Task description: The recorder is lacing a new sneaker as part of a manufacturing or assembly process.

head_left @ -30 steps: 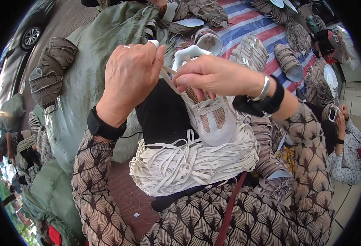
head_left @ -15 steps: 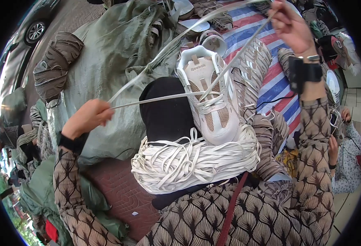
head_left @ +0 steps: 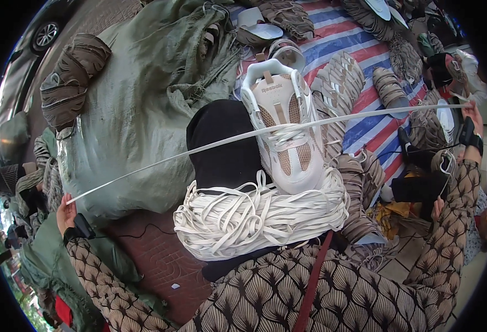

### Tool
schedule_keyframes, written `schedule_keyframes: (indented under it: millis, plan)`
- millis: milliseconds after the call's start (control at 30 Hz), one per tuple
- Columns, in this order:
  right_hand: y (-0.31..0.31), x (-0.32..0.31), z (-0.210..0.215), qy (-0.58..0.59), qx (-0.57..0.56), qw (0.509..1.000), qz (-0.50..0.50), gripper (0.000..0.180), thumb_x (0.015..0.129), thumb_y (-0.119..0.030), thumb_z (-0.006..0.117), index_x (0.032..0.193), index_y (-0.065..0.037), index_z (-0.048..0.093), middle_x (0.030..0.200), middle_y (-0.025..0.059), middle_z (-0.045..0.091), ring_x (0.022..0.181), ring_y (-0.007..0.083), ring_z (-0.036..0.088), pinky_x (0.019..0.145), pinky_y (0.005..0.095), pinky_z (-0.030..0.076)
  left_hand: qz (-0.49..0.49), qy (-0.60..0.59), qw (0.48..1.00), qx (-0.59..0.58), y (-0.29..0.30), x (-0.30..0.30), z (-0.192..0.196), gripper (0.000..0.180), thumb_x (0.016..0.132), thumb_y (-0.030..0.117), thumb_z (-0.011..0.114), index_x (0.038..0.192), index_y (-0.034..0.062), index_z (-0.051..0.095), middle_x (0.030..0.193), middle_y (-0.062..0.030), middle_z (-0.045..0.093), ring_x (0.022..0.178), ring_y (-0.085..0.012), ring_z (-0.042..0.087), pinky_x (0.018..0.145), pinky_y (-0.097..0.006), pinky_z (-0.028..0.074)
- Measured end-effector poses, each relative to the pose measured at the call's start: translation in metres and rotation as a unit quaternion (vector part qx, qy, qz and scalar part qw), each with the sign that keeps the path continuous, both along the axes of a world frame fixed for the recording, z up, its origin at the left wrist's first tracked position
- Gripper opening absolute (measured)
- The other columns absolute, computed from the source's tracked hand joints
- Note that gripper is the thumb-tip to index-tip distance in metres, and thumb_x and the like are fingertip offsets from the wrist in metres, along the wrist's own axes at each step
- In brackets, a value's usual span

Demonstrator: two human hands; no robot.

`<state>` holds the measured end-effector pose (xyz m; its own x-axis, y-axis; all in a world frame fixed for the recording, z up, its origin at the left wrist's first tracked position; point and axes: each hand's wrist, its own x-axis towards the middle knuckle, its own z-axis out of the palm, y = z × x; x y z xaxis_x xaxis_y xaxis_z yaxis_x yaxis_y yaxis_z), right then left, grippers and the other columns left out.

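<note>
Left hand by the green sack edge, right hand way wide, both's fingers pinching lace over the shoe.

Left hand, between eight and nine o'clock, and right hand, near three, stretch a white shoelace across the sneaker; shoelace bundle at six.

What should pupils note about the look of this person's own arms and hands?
Both sleeves are beige with black fan shapes. The left hand and right hand are ungloved; each wrist has a black band and dark boxy device, with a thin cable by the left.
</note>
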<state>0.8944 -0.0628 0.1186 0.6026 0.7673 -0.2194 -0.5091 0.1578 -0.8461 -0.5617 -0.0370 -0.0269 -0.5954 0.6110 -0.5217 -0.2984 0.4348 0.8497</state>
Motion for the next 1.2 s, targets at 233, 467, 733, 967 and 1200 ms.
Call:
schedule_keyframes:
  millis: [233, 467, 733, 967, 1200]
  plan:
    - [-0.053, -0.03, 0.018, -0.136, -0.067, 0.988, 0.024, 0.027, 0.099, -0.009, 0.05, 0.125, -0.001, 0.053, 0.075, -0.0016, 0.042, 0.058, 0.0084, 0.033, 0.055, 0.025, 0.032, 0.079, -0.02, 0.992, 0.096, -0.01, 0.023, -0.026, 0.036, 0.095, 0.002, 0.047, 0.13, 0.001, 0.051, 0.117, -0.0114, 0.065, 0.079, -0.011, 0.048, 0.07, -0.025, 0.04]
    - [0.006, -0.402, -0.038, -0.3, -0.149, 0.923, 0.19, 0.03, 0.098, -0.015, 0.053, 0.123, 0.001, 0.056, 0.089, -0.0013, 0.057, 0.069, 0.0011, 0.047, 0.064, 0.0162, 0.04, -0.233, 0.089, 0.964, 0.09, 0.062, 0.349, 0.032, 0.051, 0.094, 0.011, 0.057, 0.14, -0.0029, 0.039, 0.126, -0.0123, 0.062, 0.054, -0.0014, 0.037, 0.045, -0.016, 0.03]
    - [0.02, -0.593, -0.08, -0.409, -0.099, 0.778, 0.467, 0.019, 0.091, -0.018, 0.062, 0.09, -0.001, 0.072, 0.075, -0.0036, 0.063, 0.069, 0.0023, 0.051, 0.061, 0.0197, 0.041, -0.57, 0.041, 0.803, 0.168, 0.045, 0.547, 0.027, 0.015, 0.096, 0.011, 0.058, 0.102, 0.0009, 0.067, 0.093, -0.0033, 0.07, 0.076, -0.0038, 0.059, 0.068, -0.018, 0.047]
    - [0.021, -0.609, -0.09, -0.51, -0.089, 0.731, 0.445, 0.013, 0.086, -0.013, 0.064, 0.085, -0.001, 0.069, 0.068, 0.0049, 0.064, 0.062, 0.0116, 0.056, 0.059, 0.0266, 0.045, -0.61, 0.185, 0.749, 0.18, 0.026, 0.578, 0.022, 0.011, 0.093, 0.006, 0.059, 0.097, -0.003, 0.063, 0.083, -0.0039, 0.067, 0.078, -0.0061, 0.061, 0.07, -0.022, 0.049]
    - [0.022, -0.627, -0.091, -0.794, 0.101, 0.531, 0.279, 0.01, 0.081, -0.01, 0.062, 0.075, -0.002, 0.061, 0.062, 0.0104, 0.058, 0.063, 0.0295, 0.056, 0.058, 0.0384, 0.045, -0.604, 0.311, 0.706, 0.201, 0.014, 0.586, 0.024, 0.01, 0.089, 0.007, 0.062, 0.085, -0.0017, 0.062, 0.07, -0.0111, 0.068, 0.062, -0.0193, 0.068, 0.057, -0.028, 0.05]
